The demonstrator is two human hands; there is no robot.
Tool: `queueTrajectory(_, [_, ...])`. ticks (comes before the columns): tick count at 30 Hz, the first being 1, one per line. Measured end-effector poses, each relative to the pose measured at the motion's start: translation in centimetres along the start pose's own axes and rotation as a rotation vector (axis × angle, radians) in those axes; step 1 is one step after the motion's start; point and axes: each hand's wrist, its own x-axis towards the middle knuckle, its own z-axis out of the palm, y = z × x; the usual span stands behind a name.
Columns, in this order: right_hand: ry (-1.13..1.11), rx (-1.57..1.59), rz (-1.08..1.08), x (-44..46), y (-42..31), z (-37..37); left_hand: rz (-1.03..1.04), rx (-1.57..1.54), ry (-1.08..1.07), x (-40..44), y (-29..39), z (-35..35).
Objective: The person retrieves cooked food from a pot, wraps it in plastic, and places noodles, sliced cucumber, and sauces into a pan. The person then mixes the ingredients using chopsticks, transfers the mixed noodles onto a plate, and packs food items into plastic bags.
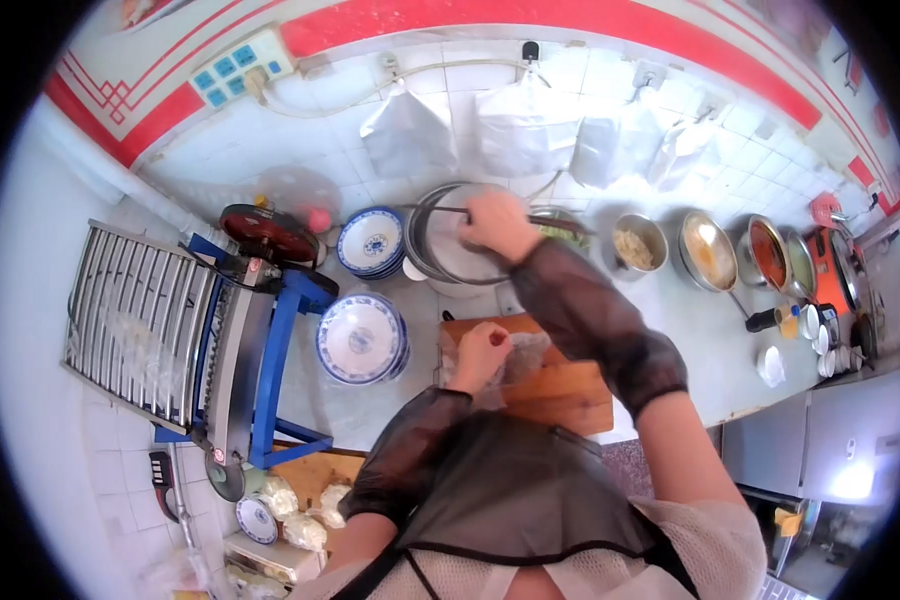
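Observation:
My right hand (500, 222) is closed over the round metal pot (425, 235) by the wall. A long dark stick-like tool (440, 208) runs through its grip across the pot's top; its exact kind is unclear. Lower down, my left hand (480, 355) has its fingers curled together above the wooden cutting board (575, 395). Crumpled clear plastic (525, 360) lies on the board beside that hand. Whether the fingers pinch some of it cannot be made out. Dark sheer sleeves cover both forearms.
Blue-and-white plates stand in a near stack (360, 338) and a far stack (370, 240). A blue-framed roller machine (270, 370) is at the left. Along the right counter sit a bowl of pale food (638, 245), a metal basin (708, 250) and a red-filled bowl (767, 252). Plastic bags (525, 130) hang above.

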Motion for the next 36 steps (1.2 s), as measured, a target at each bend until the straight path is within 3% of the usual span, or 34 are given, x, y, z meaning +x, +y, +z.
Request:
queueTrajectory(3, [-0.038, -0.035, -0.047, 3.7, -1.8, 3.9, 0.008, 0.269, -0.002, -0.3, -6.8, 2.6])
queueTrajectory(4, [-0.100, -0.024, -0.040, 4.4, -1.9, 4.7, 0.011, 0.266, -0.001, -0.5, -6.8, 2.5])
queueTrajectory(5, [-0.103, -0.029, -0.034, 5.0, -1.8, 5.6, -0.118, 0.109, -0.038, -0.7, -6.8, 2.5])
queueTrajectory(6, [-0.041, -0.011, -0.038, 5.0, -1.4, 6.7, -0.254, -0.048, -0.086, -1.3, -6.9, 2.7])
queueTrajectory(8, [0.003, -0.009, 0.009, 3.1, -0.2, 7.3, -0.228, 0.012, -0.108, -2.3, -8.2, 3.2])
queueTrajectory(11, [0.245, 0.062, -0.014, -1.9, 1.3, 3.4, -0.122, 0.062, -0.143, -1.2, -8.2, 2.7])
queueTrajectory(13, [-0.053, 0.063, 0.397, -7.1, 4.6, -0.3, -0.152, 0.126, -0.099, -1.7, -7.7, 1.9])
queueTrajectory(14, [0.072, 0.135, 0.490, -10.9, 9.5, 1.9, -0.144, 0.152, -0.068, -2.3, -8.1, 1.5])
queueTrajectory(15, [0.011, 0.281, 0.690, -14.3, 14.1, 1.0, -0.131, 0.173, -0.046, -2.9, -8.5, 1.1])
queueTrajectory(17, [0.419, 0.257, 0.942, -20.6, 25.1, 0.6, -0.194, 0.222, -0.076, -2.8, -9.1, 0.9])
queueTrajectory(18, [0.642, -0.006, 0.901, -23.9, 32.7, 2.3, -0.192, 0.210, -0.084, -2.2, -9.8, 1.6])
queueTrajectory(20, [-0.101, -1.052, 0.671, -28.7, 43.8, 2.0, -0.189, 0.314, -0.080, -3.6, -11.5, 1.3])
queueTrajectory(25, [-0.201, -0.627, 0.910, -28.0, 49.2, -1.4, -0.345, 0.345, -0.040, -4.1, -7.5, 1.5])
queueTrajectory(31, [-0.135, -0.711, 0.891, -25.7, 49.6, -3.3, -0.326, 0.464, 0.088, -6.6, -6.9, 1.2])
queueTrajectory(34, [0.124, -0.747, 0.739, -24.9, 46.1, -4.0, -0.367, 0.570, -0.018, -7.8, -4.1, 1.4])
queueTrajectory(36, [0.411, -0.272, 0.451, -25.0, 39.2, -1.8, -0.320, 0.594, -0.041, -8.7, -3.6, 1.7])
